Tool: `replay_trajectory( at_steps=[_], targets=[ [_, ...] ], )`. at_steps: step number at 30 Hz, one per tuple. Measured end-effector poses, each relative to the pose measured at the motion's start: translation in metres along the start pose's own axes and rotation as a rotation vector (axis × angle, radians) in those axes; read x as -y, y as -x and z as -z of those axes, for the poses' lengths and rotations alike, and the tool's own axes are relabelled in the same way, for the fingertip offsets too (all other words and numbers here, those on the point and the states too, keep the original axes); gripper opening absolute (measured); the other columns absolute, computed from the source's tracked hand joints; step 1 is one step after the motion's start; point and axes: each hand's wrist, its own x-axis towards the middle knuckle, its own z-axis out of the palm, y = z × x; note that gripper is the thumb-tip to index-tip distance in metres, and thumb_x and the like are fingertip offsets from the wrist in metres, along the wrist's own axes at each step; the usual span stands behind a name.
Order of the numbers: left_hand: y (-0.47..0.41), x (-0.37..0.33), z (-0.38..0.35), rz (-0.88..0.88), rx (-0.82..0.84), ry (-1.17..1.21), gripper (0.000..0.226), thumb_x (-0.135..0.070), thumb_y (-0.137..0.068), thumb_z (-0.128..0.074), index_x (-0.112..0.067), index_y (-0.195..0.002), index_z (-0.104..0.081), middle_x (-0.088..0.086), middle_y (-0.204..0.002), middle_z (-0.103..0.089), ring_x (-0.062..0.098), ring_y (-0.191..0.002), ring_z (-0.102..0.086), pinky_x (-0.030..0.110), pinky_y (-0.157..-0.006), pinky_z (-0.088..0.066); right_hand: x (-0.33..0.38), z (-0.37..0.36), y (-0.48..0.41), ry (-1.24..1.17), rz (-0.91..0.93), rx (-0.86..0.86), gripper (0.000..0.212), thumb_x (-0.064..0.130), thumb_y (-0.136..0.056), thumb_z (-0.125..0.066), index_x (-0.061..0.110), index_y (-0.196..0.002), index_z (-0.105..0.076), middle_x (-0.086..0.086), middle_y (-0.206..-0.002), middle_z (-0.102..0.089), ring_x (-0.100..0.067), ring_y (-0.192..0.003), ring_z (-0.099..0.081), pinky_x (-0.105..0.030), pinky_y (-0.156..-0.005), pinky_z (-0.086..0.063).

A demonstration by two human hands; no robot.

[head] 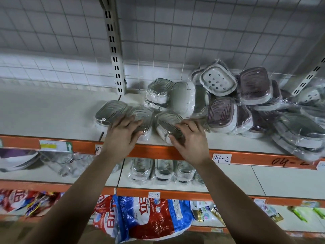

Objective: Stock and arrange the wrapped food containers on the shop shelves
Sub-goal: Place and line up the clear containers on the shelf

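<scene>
The left hand (121,138) lay with straight, spread fingers on two grey-lidded white plastic boxes in clear wrap (112,111) at the front of the white top shelf (52,111). Just beside them, the right hand (191,141) curled its fingers round a third grey-lidded wrapped box (167,122).

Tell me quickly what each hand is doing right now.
Left hand: open, resting on the leftmost container and the middle container.
Right hand: gripping the tilted container.

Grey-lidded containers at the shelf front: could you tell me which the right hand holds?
The rightmost grey-lidded container, beside the purple-lidded container; the right hand grips its near edge.
</scene>
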Motion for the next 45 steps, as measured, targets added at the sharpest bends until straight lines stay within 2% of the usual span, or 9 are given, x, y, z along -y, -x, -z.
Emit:
replay_trajectory(
  at_steps=[5, 13, 17, 20, 25, 29, 35, 39, 45],
  targets=[
    [0.002, 0.004, 0.004, -0.019, -0.050, -0.023, 0.054, -0.045, -0.094, -0.035, -0.014, -0.130, -0.062, 0.011, -0.129, -0.061, 0.034, -0.129, -0.048, 0.050, -0.103, -0.041, 0.005, 0.003, -0.002, 0.033, -0.026, 0.020, 0.056, 0.056, -0.090, -0.046, 0.016, -0.122, -0.066, -0.007, -0.125, -0.060, -0.030, -0.123, -0.047, -0.045, -0.104, -0.038],
    [-0.003, 0.048, 0.014, 0.142, -0.150, -0.031, 0.042, -0.035, -0.095, -0.050, -0.014, -0.130, -0.061, 0.012, -0.133, -0.059, 0.039, -0.132, -0.043, 0.053, -0.103, -0.036, 0.049, -0.014, -0.028, -0.175, 0.175, -0.065, 0.031, 0.027, -0.091, -0.063, 0.008, -0.115, -0.068, -0.012, -0.124, -0.058, -0.031, -0.117, -0.054, -0.043, -0.099, -0.048],
    [-0.006, 0.070, 0.016, 0.222, -0.038, 0.017, 0.047, -0.032, -0.090, -0.065, -0.018, -0.134, -0.058, 0.009, -0.139, -0.054, 0.040, -0.135, -0.041, 0.053, -0.114, -0.027, 0.080, -0.031, -0.040, -0.141, 0.206, 0.107, 0.039, 0.037, -0.093, -0.060, 0.014, -0.125, -0.064, -0.010, -0.133, -0.054, -0.031, -0.124, -0.050, -0.046, -0.089, -0.054],
    [-0.006, 0.080, 0.016, 0.175, -0.082, 0.045, 0.042, -0.026, -0.085, -0.073, -0.008, -0.122, -0.066, 0.015, -0.122, -0.059, 0.036, -0.115, -0.057, 0.052, -0.109, -0.036, 0.097, -0.042, -0.047, 0.032, 0.180, 0.218, 0.052, 0.054, -0.094, -0.050, 0.024, -0.136, -0.053, -0.005, -0.141, -0.048, -0.033, -0.130, -0.040, -0.048, -0.088, -0.054],
    [0.000, 0.085, 0.021, 0.239, -0.080, 0.037, 0.040, -0.035, -0.084, -0.073, -0.013, -0.118, -0.068, 0.010, -0.121, -0.055, 0.033, -0.108, -0.057, 0.043, -0.101, -0.041, 0.111, -0.058, -0.056, 0.156, 0.095, 0.328, 0.067, 0.069, -0.088, -0.043, 0.027, -0.141, -0.042, -0.006, -0.145, -0.041, -0.041, -0.136, -0.026, -0.053, -0.092, -0.051],
    [0.012, 0.084, 0.025, 0.262, -0.154, 0.024, 0.040, -0.031, -0.084, -0.074, -0.012, -0.119, -0.067, 0.013, -0.123, -0.055, 0.037, -0.113, -0.054, 0.044, -0.098, -0.040, 0.117, -0.060, -0.063, 0.158, 0.083, 0.268, 0.052, 0.061, -0.091, -0.049, 0.026, -0.129, -0.048, -0.005, -0.132, -0.048, -0.036, -0.126, -0.037, -0.048, -0.080, -0.056],
    [0.030, 0.073, 0.038, 0.237, -0.331, -0.015, 0.038, -0.030, -0.085, -0.072, -0.007, -0.115, -0.069, 0.019, -0.117, -0.057, 0.038, -0.110, -0.056, 0.045, -0.098, -0.038, 0.118, -0.045, -0.051, -0.059, 0.179, 0.087, 0.029, 0.038, -0.088, -0.063, 0.017, -0.107, -0.064, -0.002, -0.114, -0.063, -0.029, -0.116, -0.049, -0.042, -0.082, -0.054],
    [0.038, 0.047, 0.051, 0.212, -0.407, -0.012, 0.045, -0.042, -0.086, -0.061, -0.008, -0.115, -0.069, 0.019, -0.117, -0.057, 0.038, -0.109, -0.056, 0.044, -0.098, -0.038, 0.104, -0.017, -0.034, -0.212, 0.194, -0.084, 0.034, 0.033, -0.083, -0.068, 0.011, -0.109, -0.066, -0.005, -0.111, -0.065, -0.031, -0.113, -0.053, -0.039, -0.085, -0.051],
    [0.045, -0.028, 0.049, 0.137, -0.449, 0.040, 0.045, -0.045, -0.086, -0.058, -0.012, -0.115, -0.069, 0.016, -0.117, -0.057, 0.035, -0.108, -0.057, 0.039, -0.098, -0.035, 0.042, 0.037, 0.002, -0.197, 0.111, -0.144, 0.049, 0.048, -0.082, -0.058, 0.013, -0.115, -0.065, -0.003, -0.116, -0.064, -0.030, -0.117, -0.049, -0.031, -0.099, -0.034]
  ],
)
